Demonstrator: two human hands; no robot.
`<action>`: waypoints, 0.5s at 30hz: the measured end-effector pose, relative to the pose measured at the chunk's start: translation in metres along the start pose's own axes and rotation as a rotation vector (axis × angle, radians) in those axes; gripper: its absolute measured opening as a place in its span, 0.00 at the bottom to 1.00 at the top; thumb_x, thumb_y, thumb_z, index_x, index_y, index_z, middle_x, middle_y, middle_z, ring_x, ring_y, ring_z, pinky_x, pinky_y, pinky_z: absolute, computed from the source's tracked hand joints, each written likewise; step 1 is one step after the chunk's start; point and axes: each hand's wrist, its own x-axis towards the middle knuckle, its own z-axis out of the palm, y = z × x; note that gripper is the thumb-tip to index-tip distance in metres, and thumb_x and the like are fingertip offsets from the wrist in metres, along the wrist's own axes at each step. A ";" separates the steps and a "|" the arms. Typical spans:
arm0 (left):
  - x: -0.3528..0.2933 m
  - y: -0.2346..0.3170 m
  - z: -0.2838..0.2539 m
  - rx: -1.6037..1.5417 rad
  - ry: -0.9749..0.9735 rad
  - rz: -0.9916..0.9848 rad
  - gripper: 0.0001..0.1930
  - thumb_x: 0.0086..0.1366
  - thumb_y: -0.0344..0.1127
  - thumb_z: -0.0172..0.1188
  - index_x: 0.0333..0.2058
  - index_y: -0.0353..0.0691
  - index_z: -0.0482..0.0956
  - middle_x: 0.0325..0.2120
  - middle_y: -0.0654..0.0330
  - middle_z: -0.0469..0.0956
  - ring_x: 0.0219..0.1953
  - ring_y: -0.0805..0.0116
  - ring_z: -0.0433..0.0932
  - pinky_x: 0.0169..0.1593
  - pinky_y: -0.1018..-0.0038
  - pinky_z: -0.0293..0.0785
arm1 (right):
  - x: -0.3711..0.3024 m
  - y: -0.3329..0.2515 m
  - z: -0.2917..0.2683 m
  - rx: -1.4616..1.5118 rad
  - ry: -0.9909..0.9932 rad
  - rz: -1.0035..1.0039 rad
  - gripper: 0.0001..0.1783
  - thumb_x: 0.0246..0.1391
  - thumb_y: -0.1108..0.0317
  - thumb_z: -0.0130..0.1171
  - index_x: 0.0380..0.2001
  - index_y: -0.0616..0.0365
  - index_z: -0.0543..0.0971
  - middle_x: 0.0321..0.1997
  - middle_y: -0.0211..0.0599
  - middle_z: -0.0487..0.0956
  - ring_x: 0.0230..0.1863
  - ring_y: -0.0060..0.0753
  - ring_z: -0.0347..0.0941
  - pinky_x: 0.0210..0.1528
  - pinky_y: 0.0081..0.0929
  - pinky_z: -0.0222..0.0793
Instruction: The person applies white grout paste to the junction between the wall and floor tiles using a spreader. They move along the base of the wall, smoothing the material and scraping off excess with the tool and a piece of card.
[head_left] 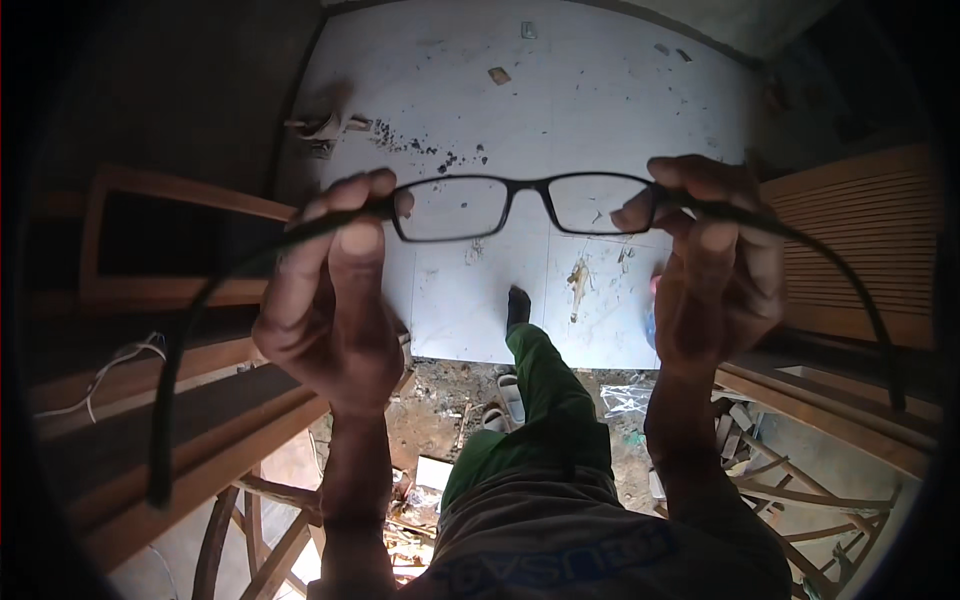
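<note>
A pair of eyeglasses [525, 186] with a thin black frame and clear lenses is held up close in front of me. Its two temples are unfolded and curve back toward me on either side. My left hand [335, 280] pinches the left hinge end between thumb and fingers. At the opposite hinge, my right hand [715, 260] grips the frame the same way. Fingertips show faintly through the outer edge of each lens.
Beyond lies a white tiled floor [450, 305] with dark crumbs and scraps. Wooden frames [180, 290] stand left, a slatted wooden panel [860, 245] right. My green-trousered leg [545, 375] steps onto the tiles; sandals [510, 398] rest on littered ground.
</note>
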 end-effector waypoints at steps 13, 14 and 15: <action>0.217 0.003 0.036 0.097 -0.436 0.362 0.13 0.80 0.37 0.51 0.53 0.37 0.77 0.45 0.54 0.80 0.48 0.68 0.81 0.49 0.70 0.85 | 0.188 0.034 -0.055 -0.400 -0.063 -0.254 0.21 0.75 0.63 0.50 0.63 0.63 0.72 0.57 0.59 0.76 0.43 0.36 0.82 0.37 0.26 0.83; 0.230 0.003 0.028 0.137 -0.483 0.401 0.12 0.80 0.37 0.51 0.52 0.36 0.76 0.45 0.54 0.80 0.48 0.69 0.81 0.49 0.71 0.85 | 0.195 0.049 -0.051 -0.313 -0.049 -0.236 0.21 0.74 0.63 0.50 0.63 0.63 0.73 0.57 0.59 0.77 0.43 0.36 0.83 0.37 0.26 0.83; 0.245 -0.007 0.027 0.107 -0.501 0.453 0.12 0.80 0.37 0.50 0.52 0.36 0.76 0.44 0.54 0.79 0.47 0.70 0.81 0.48 0.71 0.85 | 0.213 0.052 -0.052 -0.327 -0.063 -0.253 0.21 0.74 0.63 0.51 0.62 0.63 0.73 0.56 0.59 0.77 0.43 0.36 0.83 0.37 0.27 0.83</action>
